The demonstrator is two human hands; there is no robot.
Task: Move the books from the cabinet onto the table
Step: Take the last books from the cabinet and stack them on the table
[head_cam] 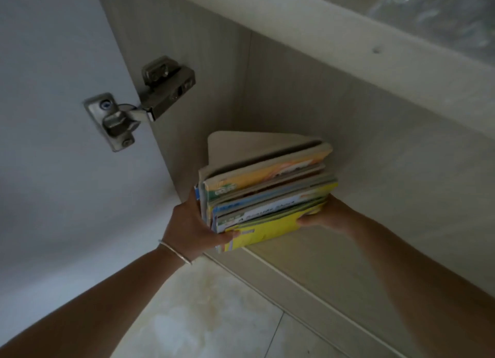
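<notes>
Both arms reach forward and up into the cabinet (334, 121). The left hand (191, 225) clasps the left end of a stack of books (267, 197), its thumb laid over the yellow front cover and a thin bracelet (175, 251) on the wrist. The right hand (325, 215) grips the right end, thumb pressed on the same cover; we cannot see its fingers, which lie behind the stack. The stack stands on its edge at the front lip of the cabinet's lower shelf (308, 266), in the left corner against the side wall. We count one stack, but the number of books in it is unclear: roughly five or six thin volumes, their edges blurred together. A pale cover at the back fans outward. We see one metal hinge (139, 103) joining the side wall to one open white door (53, 116). An upper shelf (348, 36) carries clear plastic (442, 14), cut off by the frame and hard to make out. Tiled floor (214, 317) shows below.
</notes>
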